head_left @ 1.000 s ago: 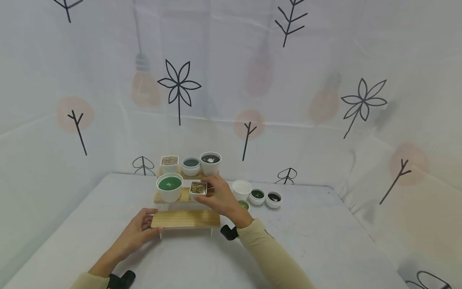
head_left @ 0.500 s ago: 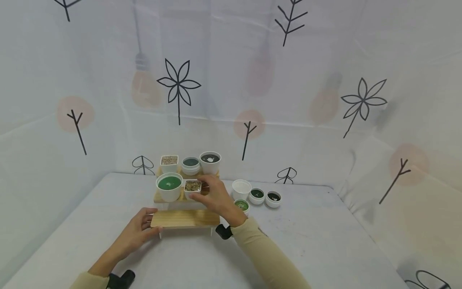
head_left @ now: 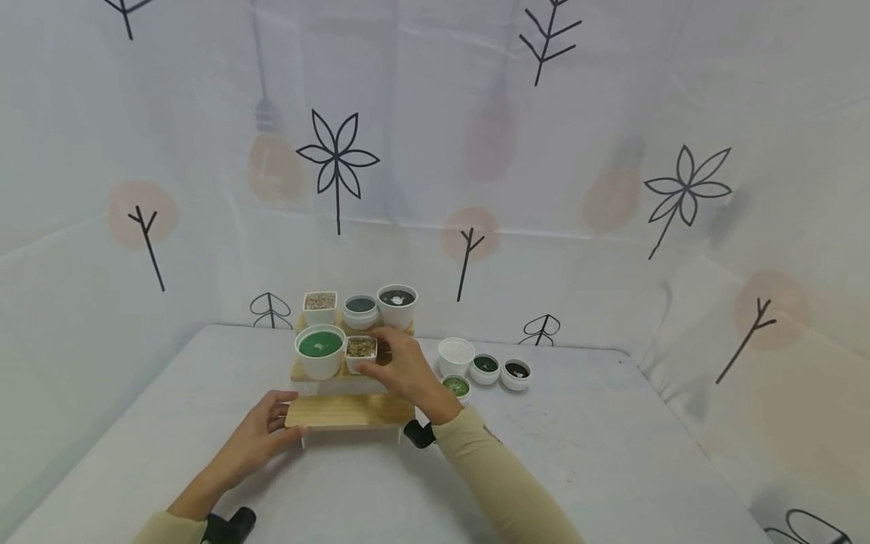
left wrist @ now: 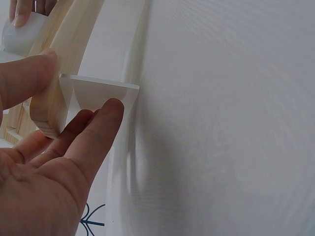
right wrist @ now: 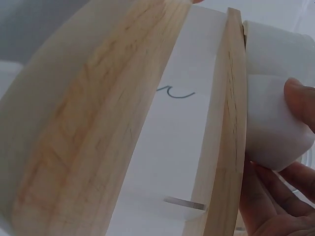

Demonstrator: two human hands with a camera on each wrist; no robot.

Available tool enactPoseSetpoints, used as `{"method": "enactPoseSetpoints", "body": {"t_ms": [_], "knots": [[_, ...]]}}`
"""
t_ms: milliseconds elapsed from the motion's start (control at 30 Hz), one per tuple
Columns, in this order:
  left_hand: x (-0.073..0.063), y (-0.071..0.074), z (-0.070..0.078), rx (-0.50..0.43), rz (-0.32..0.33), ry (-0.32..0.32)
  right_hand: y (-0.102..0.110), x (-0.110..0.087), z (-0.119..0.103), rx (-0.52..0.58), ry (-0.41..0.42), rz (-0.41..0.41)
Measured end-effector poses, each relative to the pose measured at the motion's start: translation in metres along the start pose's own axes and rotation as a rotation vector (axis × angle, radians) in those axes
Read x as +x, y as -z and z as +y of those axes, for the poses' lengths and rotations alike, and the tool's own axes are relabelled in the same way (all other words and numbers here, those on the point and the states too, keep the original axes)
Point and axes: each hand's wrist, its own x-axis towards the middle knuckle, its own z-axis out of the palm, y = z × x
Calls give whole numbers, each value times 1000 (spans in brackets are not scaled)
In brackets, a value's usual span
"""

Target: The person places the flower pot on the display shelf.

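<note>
A three-tier wooden stand rises in steps towards the back of the table. My left hand holds the left end of its lowest tier. In the left wrist view, the thumb lies on the board and the fingers are on its other side, by a white support. My right hand pinches a small square white pot with a brownish-green grainy top. That pot is at the middle tier, beside a larger round pot with a green top; the right wrist view has the square pot against the board.
On the top tier are a square pot, a low round pot and a dark-topped round pot. Right of the stand, a white cup and small round pots sit on the white table. A printed cloth hangs behind.
My right hand has moved the square pot left along the middle tier, up close to the green-topped pot. The left hand has stayed on the lowest tier.
</note>
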Motion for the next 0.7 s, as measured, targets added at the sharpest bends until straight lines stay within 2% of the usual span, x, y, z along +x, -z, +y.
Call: {"method": "enactPoseSetpoints", "body": {"t_ms": [267, 500, 700], "knots": [[0, -1, 1, 1, -8, -17, 8, -7, 3, 25, -21, -1], [0, -1, 1, 6, -10, -7, 28, -23, 4, 8, -22, -1], [0, 1, 1, 3, -7, -1, 46, -41, 15, 3, 11, 35]]}}
